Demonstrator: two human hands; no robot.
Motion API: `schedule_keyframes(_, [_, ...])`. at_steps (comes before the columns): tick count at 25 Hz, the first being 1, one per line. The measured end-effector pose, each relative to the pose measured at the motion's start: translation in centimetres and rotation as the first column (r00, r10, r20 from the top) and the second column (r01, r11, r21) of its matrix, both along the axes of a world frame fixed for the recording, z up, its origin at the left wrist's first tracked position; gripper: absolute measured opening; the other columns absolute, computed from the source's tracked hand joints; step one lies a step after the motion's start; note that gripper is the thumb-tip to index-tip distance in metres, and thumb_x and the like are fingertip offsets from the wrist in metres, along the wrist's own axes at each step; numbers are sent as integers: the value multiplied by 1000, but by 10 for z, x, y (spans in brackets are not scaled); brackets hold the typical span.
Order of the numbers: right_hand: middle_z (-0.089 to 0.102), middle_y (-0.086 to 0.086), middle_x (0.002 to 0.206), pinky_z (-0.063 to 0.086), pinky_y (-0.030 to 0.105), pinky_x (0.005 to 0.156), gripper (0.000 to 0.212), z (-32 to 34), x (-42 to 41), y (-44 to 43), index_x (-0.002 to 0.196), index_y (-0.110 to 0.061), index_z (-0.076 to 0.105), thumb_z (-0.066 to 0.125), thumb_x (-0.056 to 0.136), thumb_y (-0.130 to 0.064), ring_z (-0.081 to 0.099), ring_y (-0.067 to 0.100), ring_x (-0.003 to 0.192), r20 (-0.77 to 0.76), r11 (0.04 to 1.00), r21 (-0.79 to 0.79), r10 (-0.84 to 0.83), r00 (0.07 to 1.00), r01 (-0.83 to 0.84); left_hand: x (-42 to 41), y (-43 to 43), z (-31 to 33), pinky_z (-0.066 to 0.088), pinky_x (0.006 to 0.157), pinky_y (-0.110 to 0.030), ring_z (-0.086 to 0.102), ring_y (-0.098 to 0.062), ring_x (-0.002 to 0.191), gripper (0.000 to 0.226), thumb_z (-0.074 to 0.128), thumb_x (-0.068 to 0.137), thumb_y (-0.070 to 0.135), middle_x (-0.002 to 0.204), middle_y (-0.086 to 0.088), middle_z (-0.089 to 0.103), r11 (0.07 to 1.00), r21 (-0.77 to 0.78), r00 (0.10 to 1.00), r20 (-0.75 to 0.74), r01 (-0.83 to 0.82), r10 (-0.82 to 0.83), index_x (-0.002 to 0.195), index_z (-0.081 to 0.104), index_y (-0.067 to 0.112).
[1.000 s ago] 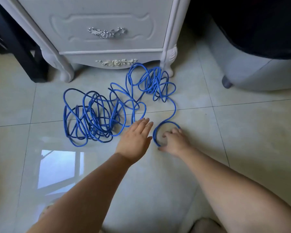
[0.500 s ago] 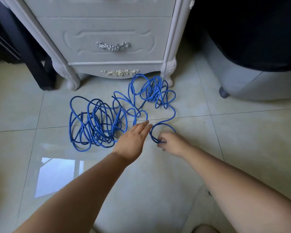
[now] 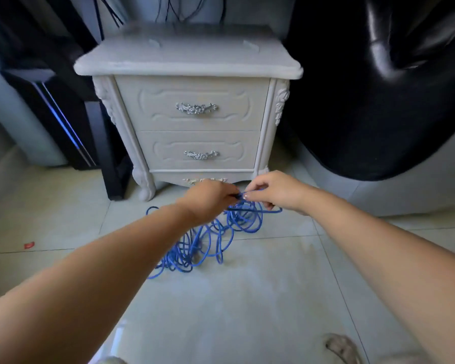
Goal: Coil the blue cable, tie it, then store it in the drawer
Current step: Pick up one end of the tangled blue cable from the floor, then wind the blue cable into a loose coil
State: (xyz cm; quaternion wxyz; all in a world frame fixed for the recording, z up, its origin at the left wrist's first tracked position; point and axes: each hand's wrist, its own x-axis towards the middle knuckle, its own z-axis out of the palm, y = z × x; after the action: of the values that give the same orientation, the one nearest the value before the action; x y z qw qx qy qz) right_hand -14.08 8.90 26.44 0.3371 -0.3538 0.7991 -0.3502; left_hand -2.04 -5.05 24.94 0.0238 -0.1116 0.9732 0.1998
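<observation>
Blue cable [image 3: 187, 254] now aloft, under grip [image 3: 241, 197]

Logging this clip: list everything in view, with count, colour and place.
blue cable: one, blue, tangled on the floor before the nightstand, one stretch lifted.
nightstand: one, white, back centre.
drawers: two, white, stacked, both shut.
handles: two, silver, one per drawer.
dark cables: several, black, behind the nightstand.
padded seat: one, glossy black, right.
dark case: one, black with blue light strip, left.
red scrap: one, red, floor, far left.
floor: pale tiles.
left hand: one, pinches the cable above the tangle.
right hand: one, pinches the cable beside the left.
</observation>
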Motion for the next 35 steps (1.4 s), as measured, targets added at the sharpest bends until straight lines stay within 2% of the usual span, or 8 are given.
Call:
schedule_keyframes(5, [58,6,89,43,20,52,34,53,12,3,110,-17,60,63,87,7,58,15,59,235,931,-330,-82,969,159,29,-8,52,51,73,-29,61,-20,73,14,57,96,16,82,-2,71,906,385,962,-127,-178,243,96,71,15])
schedule_keyframes(11, [62,14,95,50,20,56,38,53,26,9,126,-1,55,51,90,13,60,20,69,533,763,-411,-243,810,499,62,-6,54,58,73,-26,71,-20,77,17,50,101,12,98,-11,73,487,837,846,-54,-251,530,109,64,6])
schedule_keyframes(16, [64,5,118,45,33,99,35,47,33,4,125,-18,58,59,92,-6,60,22,116,297,848,-339,-314,902,407,67,-7,59,60,75,-28,71,-17,72,15,48,102,12,89,-5,73,329,922,830,-17,-203,557,104,63,10])
schedule_keyframes(19, [60,10,119,48,38,98,45,45,30,-4,139,-14,45,57,95,-15,65,25,107,336,795,-324,-409,848,512,64,-8,60,61,72,-27,71,-18,71,17,46,102,12,88,-6,72,261,946,810,1,-190,586,109,62,10])
schedule_keyframes(23, [66,21,92,54,38,73,28,40,21,-3,117,0,55,49,100,-23,65,27,73,579,778,-130,-444,684,615,58,-14,61,59,62,-24,71,-16,67,19,42,104,11,83,-6,67,153,980,766,-4,-124,643,103,61,12])
schedule_keyframes(27, [38,2,60,41,26,50,17,41,26,-16,109,-5,62,49,100,-12,35,13,50,651,760,-250,-326,685,599,56,-9,56,59,71,-28,70,-14,70,22,42,104,12,85,-6,63,318,935,825,-52,-157,562,105,63,15])
schedule_keyframes(32, [46,2,75,20,17,38,29,49,37,-29,104,-16,68,40,97,-13,24,8,47,458,878,-295,-216,862,376,46,-9,44,37,97,-15,54,-4,113,19,50,101,17,123,9,49,841,503,778,-440,-200,448,106,68,22])
schedule_keyframes(35, [54,4,85,22,17,39,26,55,43,-27,103,-18,69,49,90,-9,26,5,45,319,920,-304,-148,936,249,46,-10,42,36,84,-4,56,-7,109,19,48,101,19,111,16,60,866,465,782,-466,-183,415,112,64,19])
